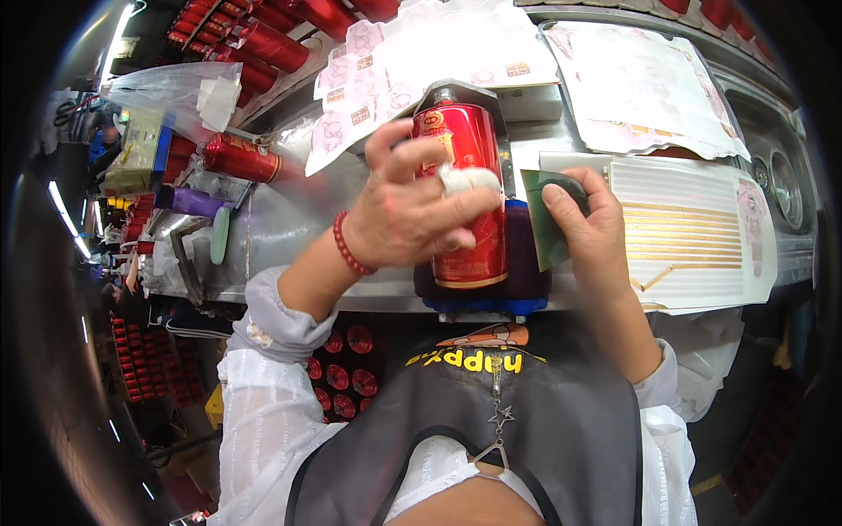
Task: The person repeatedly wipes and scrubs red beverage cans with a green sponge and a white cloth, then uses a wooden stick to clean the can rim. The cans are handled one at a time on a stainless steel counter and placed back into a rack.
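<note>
A red bottle (483,237) with gold decoration lies in a padded cradle (526,263), its neck pointing away from me. My left hand (414,204) is over the bottle's left side with its fingers spread. One of its fingers has a white wrapping (468,180) that looks like tape or a finger cot. Whether those fingertips touch the bottle I cannot tell. To the right of the bottle, my right hand (595,230) pinches a thin, dark green flexible scraper (547,227) between thumb and fingers.
Printed decal sheets (454,46) lie behind the cradle, with another stack (651,85) at the back right. A sheet with gold strips (684,230) is beside my right hand. Another red bottle (240,158) lies at the left on the metal table (296,217), near a pale green bar (220,235).
</note>
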A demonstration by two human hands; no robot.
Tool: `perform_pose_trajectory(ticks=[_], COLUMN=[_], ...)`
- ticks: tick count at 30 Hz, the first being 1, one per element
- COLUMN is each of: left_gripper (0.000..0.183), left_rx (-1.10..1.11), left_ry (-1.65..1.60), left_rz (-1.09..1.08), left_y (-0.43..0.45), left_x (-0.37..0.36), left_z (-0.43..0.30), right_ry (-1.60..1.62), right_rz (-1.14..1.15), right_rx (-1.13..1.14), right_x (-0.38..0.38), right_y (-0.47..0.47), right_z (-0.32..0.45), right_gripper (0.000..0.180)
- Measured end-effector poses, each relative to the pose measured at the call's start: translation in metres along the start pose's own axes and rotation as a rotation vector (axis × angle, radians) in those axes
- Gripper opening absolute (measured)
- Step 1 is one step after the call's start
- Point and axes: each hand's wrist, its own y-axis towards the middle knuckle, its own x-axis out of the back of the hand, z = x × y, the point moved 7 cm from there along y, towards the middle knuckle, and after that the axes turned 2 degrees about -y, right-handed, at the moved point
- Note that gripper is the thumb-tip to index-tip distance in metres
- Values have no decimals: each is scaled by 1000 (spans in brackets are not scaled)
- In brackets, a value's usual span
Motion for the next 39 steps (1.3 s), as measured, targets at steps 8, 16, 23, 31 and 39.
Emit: perform_pose_trajectory(ticks=[8, 16, 23, 31, 39], left_gripper=[35, 81, 97, 103, 101], left_rx=[69, 661, 664, 740, 697], left_ry=[-85, -125, 42, -39, 49], left_rz=[-21, -261, -151, -232, -232], left_y=[-29, -98, -85, -93, -79], left_x=[-7, -31, -22, -30, -13], left_z=[-55, -49, -45, -41, -44], right_ry=[22, -700, -546, -587, -877], right_rz=[77, -1, 587, 939, 711], right_rx=[31, 768, 516, 793, 855], right_x=[-14, -35, -59, -98, -102], right_y=[-3, -11, 14, -39, -42], right_z=[0, 51, 61, 89, 86], right_gripper=[20, 19, 24, 23, 21])
